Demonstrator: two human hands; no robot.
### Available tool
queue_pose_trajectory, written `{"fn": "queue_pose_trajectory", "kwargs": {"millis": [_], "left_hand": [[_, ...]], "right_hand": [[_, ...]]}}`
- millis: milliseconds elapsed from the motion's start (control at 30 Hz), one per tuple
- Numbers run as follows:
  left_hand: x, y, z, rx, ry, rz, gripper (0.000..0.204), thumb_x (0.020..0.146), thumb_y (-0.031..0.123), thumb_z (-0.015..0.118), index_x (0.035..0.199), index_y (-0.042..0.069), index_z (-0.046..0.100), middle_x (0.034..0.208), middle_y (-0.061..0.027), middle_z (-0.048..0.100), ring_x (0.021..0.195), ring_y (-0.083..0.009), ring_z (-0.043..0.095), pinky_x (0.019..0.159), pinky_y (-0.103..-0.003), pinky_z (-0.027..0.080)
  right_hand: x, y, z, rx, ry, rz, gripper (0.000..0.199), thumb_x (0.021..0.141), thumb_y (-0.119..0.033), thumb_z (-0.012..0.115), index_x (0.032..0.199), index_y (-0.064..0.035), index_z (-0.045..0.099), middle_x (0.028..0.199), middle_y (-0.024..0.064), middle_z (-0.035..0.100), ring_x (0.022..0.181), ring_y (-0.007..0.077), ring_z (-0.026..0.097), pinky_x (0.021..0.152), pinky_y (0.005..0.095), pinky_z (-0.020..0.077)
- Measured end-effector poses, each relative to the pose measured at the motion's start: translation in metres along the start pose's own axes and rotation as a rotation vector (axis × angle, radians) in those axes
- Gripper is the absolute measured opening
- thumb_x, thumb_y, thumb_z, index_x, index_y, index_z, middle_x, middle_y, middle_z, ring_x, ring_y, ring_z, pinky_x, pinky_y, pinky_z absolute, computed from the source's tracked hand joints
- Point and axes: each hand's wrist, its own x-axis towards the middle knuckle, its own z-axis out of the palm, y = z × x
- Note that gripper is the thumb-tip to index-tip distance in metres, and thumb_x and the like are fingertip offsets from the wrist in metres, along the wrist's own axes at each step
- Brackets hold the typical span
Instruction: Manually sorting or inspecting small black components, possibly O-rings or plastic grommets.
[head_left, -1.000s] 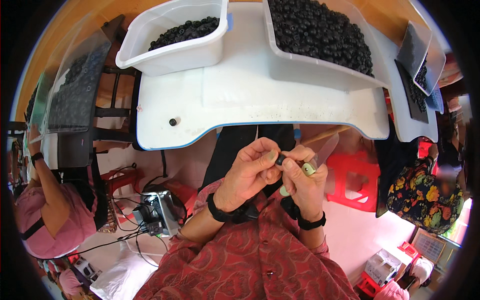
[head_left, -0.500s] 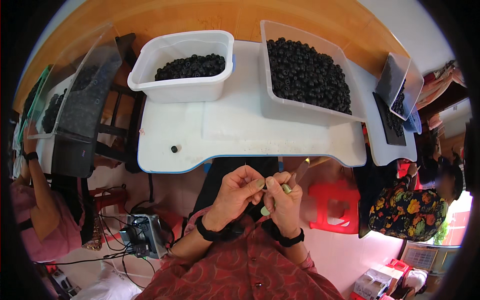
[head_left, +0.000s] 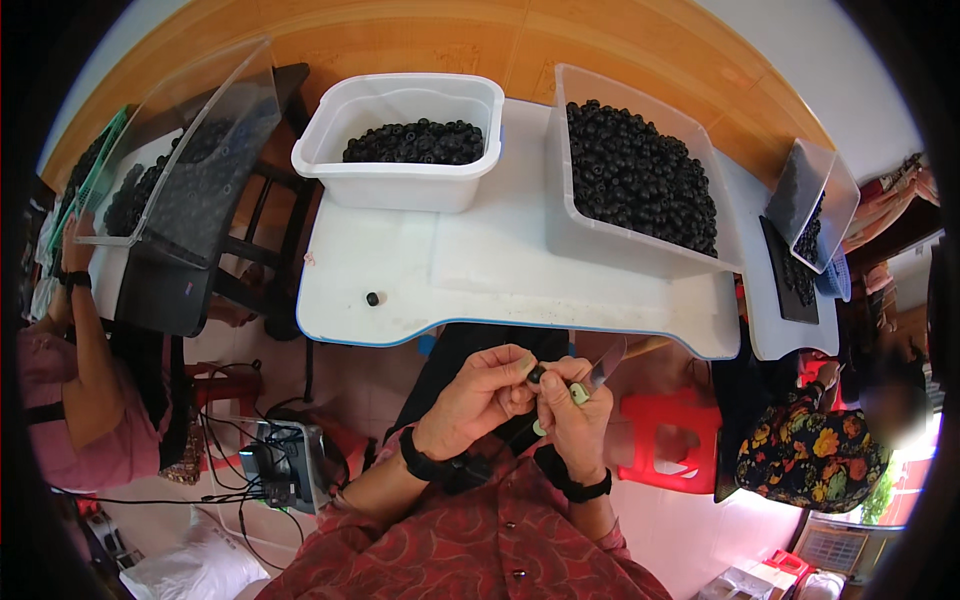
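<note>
Above my lap, just off the table's near edge, both hands are close together. My left hand (head_left: 482,392) pinches a small black round part (head_left: 535,374) between thumb and fingertips. Wrapped around a knife (head_left: 579,393) with a pale green handle is my right hand (head_left: 574,420). The knife's blade (head_left: 607,361) points up and away to the right, apart from the black part. My right thumb is at or very near the part; contact is hard to tell. One loose black part (head_left: 373,299) lies on the white table (head_left: 400,262).
A white tub (head_left: 400,187) and a larger translucent bin (head_left: 630,245) hold many black parts. People sit at both sides, by another clear bin (head_left: 225,165) at left and a tilted container (head_left: 800,185) at right. A red stool (head_left: 645,432) stands at right; cables (head_left: 215,440) hang at left.
The black part between my left fingertips shows more plainly. My right hand has turned slightly, showing more of the knife blade. The whole view has shifted a little.
</note>
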Motion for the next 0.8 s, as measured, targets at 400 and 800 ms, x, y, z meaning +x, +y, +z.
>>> {"fn": "queue_pose_trajectory", "kwargs": {"millis": [400, 800], "left_hand": [[-0.003, 0.022, 0.026, 0.355, 0.081, 0.082, 0.009, 0.093, 0.012, 0.062, 0.093, 0.004, 0.063, 0.076, -0.0085, 0.065, 0.055, -0.0070, 0.051, 0.048, -0.020, 0.038], [0.062, 0.163, 0.083, 0.776, 0.505, 1.036, 0.024, 0.091, 0.017, 0.066, 0.100, -0.004, 0.060, 0.076, -0.0072, 0.065, 0.059, -0.0085, 0.057, 0.052, -0.022, 0.045]], "right_hand": [[0.000, 0.012, -0.002, 0.016, 0.080, 0.037, 0.015, 0.100, -0.016, 0.052, 0.094, -0.0025, 0.054, 0.067, -0.0003, 0.052, 0.048, 0.0041, 0.044, 0.042, 0.0186, 0.0334], [-0.006, 0.014, -0.013, -0.008, 0.170, 0.200, 0.015, 0.098, -0.016, 0.054, 0.091, -0.0036, 0.054, 0.059, -0.0013, 0.047, 0.042, 0.0044, 0.039, 0.039, 0.0189, 0.0287]]}}
